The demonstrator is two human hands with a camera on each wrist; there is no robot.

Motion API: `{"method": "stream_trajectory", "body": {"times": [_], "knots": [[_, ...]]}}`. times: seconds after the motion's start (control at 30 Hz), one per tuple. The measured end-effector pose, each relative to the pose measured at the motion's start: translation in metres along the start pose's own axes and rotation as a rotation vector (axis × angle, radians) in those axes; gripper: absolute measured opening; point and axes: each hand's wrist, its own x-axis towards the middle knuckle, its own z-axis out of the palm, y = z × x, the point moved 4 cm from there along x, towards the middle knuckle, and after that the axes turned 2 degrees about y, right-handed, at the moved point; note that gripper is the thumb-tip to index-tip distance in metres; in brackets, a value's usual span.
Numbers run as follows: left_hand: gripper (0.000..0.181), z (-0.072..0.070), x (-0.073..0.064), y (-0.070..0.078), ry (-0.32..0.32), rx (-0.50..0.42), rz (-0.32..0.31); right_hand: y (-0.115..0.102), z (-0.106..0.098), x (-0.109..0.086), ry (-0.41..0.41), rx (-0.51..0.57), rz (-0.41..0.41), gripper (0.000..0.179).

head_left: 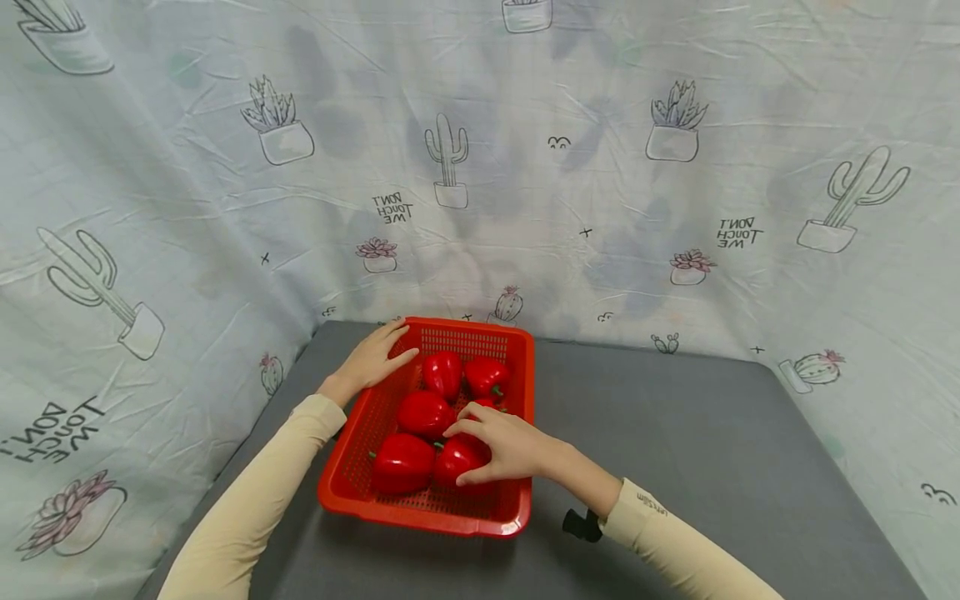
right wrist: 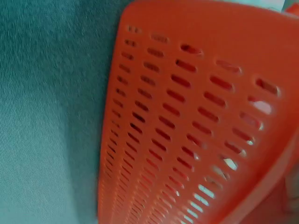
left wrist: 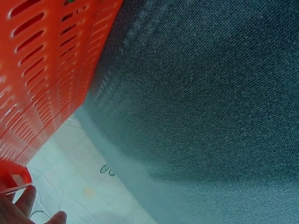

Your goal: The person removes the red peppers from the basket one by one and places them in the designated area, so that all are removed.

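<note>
A red plastic basket [head_left: 431, 521] with slotted walls holds several shiny red bell peppers [head_left: 424, 414]. On its left rim, toward the far corner, rests my left hand [head_left: 372, 358], thumb stretched inward over the basket. In the left wrist view the fingertips [left wrist: 25, 198] show beside the basket's rim. My right hand [head_left: 506, 442] reaches over the right rim, with thumb and fingers curved round a red bell pepper [head_left: 459, 457] at the front right. That hand partly covers another pepper [head_left: 486, 403] behind it. The right wrist view mostly shows the basket's outer wall [right wrist: 173, 107].
The basket stands on a grey cloth-covered table [head_left: 660, 450]. Behind and beside the table hangs a pale curtain [head_left: 525, 183] printed with potted cacti. A black object [head_left: 582, 526] shows at the right wrist.
</note>
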Motion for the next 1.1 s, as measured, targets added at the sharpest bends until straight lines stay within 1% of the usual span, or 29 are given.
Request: {"method": "stream_trajectory", "body": {"times": [0.27,0.53,0.73,0.97,1.1], "knots": [[0.072,0.003,0.001,0.001,-0.018,0.009,-0.005,0.006,-0.019,-0.002,0.055,0.034,0.040,0.056],[0.072,0.003,0.002,0.001,-0.019,-0.008,-0.012,0.017,-0.045,-0.009,0.127,0.070,0.101,0.056],[0.072,0.002,0.002,0.002,-0.023,-0.019,-0.012,0.025,-0.060,-0.017,0.183,0.075,0.123,0.057],[0.072,0.000,0.003,0.000,-0.025,-0.020,-0.026,0.033,-0.070,-0.024,0.232,0.060,0.149,0.057],[0.072,-0.001,0.005,0.001,-0.020,-0.023,-0.022,0.037,-0.078,-0.028,0.266,0.051,0.153,0.059]]}}
